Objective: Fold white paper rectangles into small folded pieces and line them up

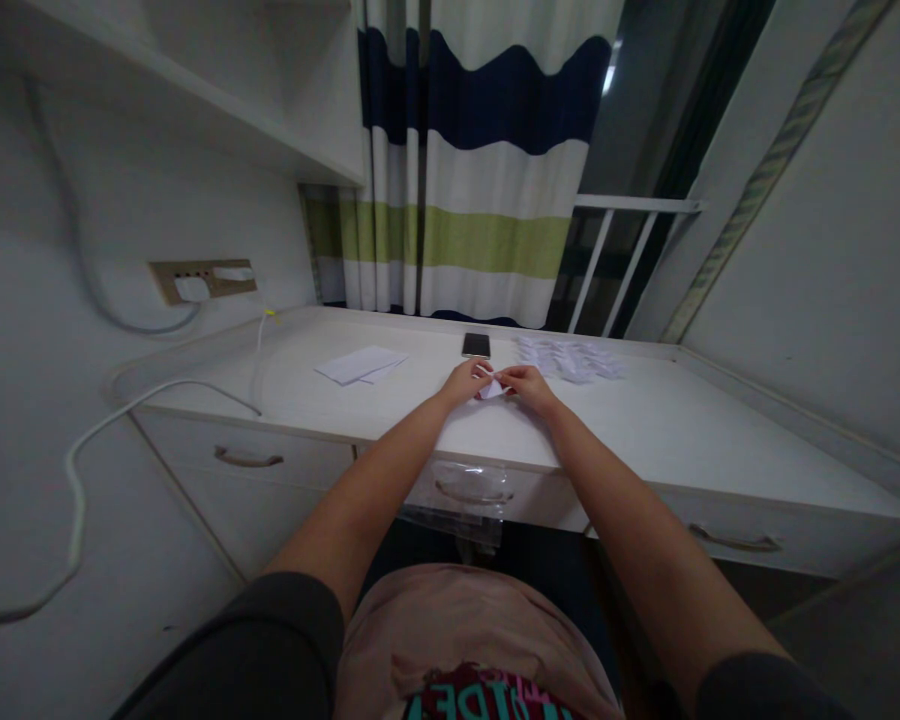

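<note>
a white desk (pixel 682 420) with drawers along its front spans the view. behind it hangs a curtain (pixel 495 190) striped in white, navy and lime green, beside a white window railing (pixel 634 204). a white cable (pixel 79 480) loops up from the lower left onto the desk's edge. a clear plastic bag (pixel 457 495) hangs over the middle drawer. on the desktop, rows of small white paper pieces (pixel 570 358) lie to the right, and flat white paper sheets (pixel 361 364) overlap to the left. the left hand (pixel 465 383) and right hand (pixel 528 385) meet near the desk's middle, both with fingertips pinching the same paper. a dark-screened smartphone (pixel 476 345) lies just beyond them. smallest is that small folded white paper (pixel 493 388), held between the two hands above the desktop; its exact folds are too small to tell.
</note>
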The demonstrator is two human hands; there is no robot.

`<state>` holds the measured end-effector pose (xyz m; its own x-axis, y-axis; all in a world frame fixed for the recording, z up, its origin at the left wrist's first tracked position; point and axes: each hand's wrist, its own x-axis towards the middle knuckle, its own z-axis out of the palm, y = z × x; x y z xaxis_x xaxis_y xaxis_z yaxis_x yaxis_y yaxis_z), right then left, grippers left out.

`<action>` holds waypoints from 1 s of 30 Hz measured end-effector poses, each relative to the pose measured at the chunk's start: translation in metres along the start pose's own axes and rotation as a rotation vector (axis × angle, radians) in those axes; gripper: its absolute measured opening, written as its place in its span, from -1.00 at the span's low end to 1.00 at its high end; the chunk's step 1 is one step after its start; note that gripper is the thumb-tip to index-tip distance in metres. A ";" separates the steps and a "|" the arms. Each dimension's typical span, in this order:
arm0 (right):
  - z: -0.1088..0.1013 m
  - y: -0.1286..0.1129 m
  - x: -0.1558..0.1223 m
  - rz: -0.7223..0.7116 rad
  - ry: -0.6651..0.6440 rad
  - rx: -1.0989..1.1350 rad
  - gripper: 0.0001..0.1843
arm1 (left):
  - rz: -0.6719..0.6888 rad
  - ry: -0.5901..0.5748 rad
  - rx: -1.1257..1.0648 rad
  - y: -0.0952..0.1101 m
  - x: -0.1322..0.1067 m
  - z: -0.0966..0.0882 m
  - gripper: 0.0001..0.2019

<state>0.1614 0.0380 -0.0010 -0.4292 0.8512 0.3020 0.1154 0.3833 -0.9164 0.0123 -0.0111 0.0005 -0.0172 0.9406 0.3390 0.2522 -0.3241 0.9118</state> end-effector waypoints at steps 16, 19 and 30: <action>0.003 -0.002 -0.003 -0.055 -0.014 0.007 -0.67 | 0.098 0.057 0.049 -0.005 0.004 -0.002 -0.91; 0.003 -0.002 -0.002 -0.072 -0.021 0.012 -0.69 | 0.105 0.051 0.052 -0.004 0.004 -0.002 -0.91; 0.003 0.002 0.000 -0.085 -0.032 0.035 -0.72 | 0.122 0.072 0.013 -0.007 0.008 0.000 -0.90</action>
<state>0.1589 0.0375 -0.0035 -0.4649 0.8039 0.3710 0.0463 0.4405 -0.8966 0.0099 -0.0015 -0.0032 -0.0547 0.8847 0.4629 0.2693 -0.4334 0.8600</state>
